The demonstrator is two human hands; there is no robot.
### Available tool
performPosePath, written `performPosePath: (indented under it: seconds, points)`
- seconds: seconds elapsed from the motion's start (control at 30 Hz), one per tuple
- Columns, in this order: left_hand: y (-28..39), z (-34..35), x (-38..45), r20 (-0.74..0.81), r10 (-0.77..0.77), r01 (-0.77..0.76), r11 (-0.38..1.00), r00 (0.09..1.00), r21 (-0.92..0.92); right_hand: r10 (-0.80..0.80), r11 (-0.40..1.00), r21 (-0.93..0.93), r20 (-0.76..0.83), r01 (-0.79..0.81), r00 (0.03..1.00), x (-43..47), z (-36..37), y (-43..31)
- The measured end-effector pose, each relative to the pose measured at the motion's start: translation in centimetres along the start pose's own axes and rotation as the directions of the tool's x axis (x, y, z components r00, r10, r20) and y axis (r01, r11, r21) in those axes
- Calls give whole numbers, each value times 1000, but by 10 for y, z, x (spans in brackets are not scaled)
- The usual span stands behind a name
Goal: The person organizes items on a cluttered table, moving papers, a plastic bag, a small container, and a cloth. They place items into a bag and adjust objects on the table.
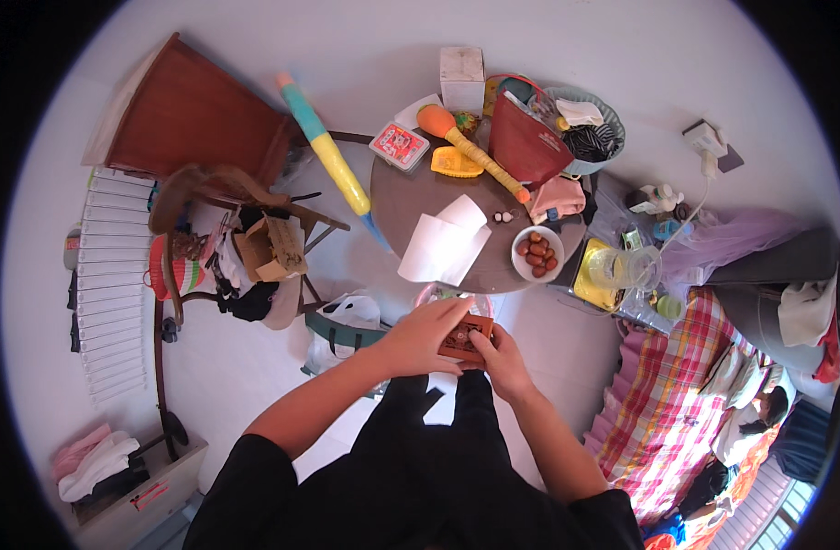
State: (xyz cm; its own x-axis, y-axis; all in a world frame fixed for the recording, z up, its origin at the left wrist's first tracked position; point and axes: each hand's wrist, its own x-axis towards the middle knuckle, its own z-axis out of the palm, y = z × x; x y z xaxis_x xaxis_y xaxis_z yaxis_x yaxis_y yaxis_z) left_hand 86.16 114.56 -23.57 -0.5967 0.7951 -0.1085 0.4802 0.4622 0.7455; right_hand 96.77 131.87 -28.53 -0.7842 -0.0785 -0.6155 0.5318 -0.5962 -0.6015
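Both my hands are at a small orange-brown patterned box (459, 344) in front of my waist. My right hand (508, 361) grips its right side, with the thumb on the patterned top face. Across the left end, my left hand (420, 337) spans the box, fingers over the far side and thumb along the near side. Just beyond, on the round table (406, 199), lie creased sheets of white paper (447, 240). To their right stands a white bowl (537, 254) of small reddish-brown fruit. A pink-rimmed container (489, 302) shows partly below the table edge, behind my hands.
A yellow tray (456, 162), a red bag (526, 141) and an orange-headed stick (475, 148) lie farther back. A cluttered chair (269, 247) stands left, near a green-trimmed bag (337, 337). A bed with a checked cover (657, 405) is at right.
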Motion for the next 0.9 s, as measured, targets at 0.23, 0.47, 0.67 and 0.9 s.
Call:
performPosePath:
  seconds: [0.23,0.47,0.67,0.9]
  points:
    - [-195,-106,116,-148,26,75,769,989,635,47,998,-30,-127,-52,991,18,-3,40]
    - [-260,-136,225,174,-22,-118,650,984,750,187,980,-14,-285,-199,940,-23,-19,95]
    - [-265,-139,242,176,-70,-94,624,982,776,152,986,-18,-329,-167,932,-29,-27,87]
    - [-237,-177,175,-32,130,-56,619,991,784,62,997,-28,-273,-72,960,-27,-8,71]
